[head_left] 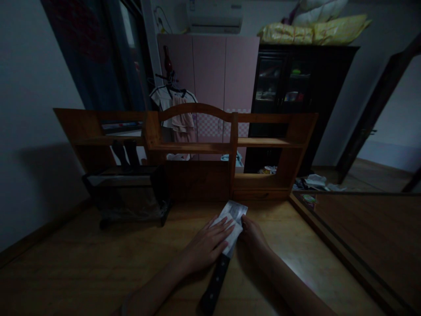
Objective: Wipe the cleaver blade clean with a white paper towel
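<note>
A cleaver lies on the wooden desk (98, 263), its wide blade (236, 212) pointing away from me and its black handle (215, 283) toward me. A white cloth or paper (233, 235) covers the near part of the blade. My left hand (205, 245) lies flat on that cloth, fingers stretched out and pressing down. My right hand (252, 235) is beside the blade's right edge, fingers curled at the cloth; what they pinch is hard to see in the dim light.
A wooden desk shelf unit (197, 149) stands at the back of the desk. A dark wire rack (128, 193) sits at the left. A dark board or tabletop (362, 232) lies at the right. Behind are a pink wardrobe (210, 74) and a black cabinet (296, 87).
</note>
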The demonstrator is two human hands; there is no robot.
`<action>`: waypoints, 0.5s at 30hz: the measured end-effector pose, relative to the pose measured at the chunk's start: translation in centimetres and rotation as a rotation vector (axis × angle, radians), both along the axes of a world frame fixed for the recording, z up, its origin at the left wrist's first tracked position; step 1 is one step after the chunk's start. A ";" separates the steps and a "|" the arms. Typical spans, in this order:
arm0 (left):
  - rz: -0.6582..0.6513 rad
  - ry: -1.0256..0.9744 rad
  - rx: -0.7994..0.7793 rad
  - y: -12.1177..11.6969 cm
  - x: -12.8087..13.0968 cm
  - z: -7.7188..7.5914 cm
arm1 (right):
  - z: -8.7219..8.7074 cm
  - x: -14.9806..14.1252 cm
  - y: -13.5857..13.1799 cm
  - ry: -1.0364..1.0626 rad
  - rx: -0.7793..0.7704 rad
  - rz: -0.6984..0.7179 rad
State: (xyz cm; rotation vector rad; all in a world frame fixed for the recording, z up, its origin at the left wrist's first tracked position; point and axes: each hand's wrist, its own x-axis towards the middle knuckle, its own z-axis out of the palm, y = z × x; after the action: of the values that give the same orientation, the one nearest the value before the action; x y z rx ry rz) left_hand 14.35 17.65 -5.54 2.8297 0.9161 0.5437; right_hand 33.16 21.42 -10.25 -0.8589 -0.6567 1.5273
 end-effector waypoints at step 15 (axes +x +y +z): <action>0.026 0.014 0.060 0.3 -0.1 -0.3 | 1.0 -0.1 -0.5 -0.029 -0.013 0.021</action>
State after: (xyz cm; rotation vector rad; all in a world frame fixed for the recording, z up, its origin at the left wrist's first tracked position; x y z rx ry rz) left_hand 14.26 17.94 -5.82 2.8816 0.9567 0.5645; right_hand 33.06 20.90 -9.29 -0.8876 -0.6792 1.5423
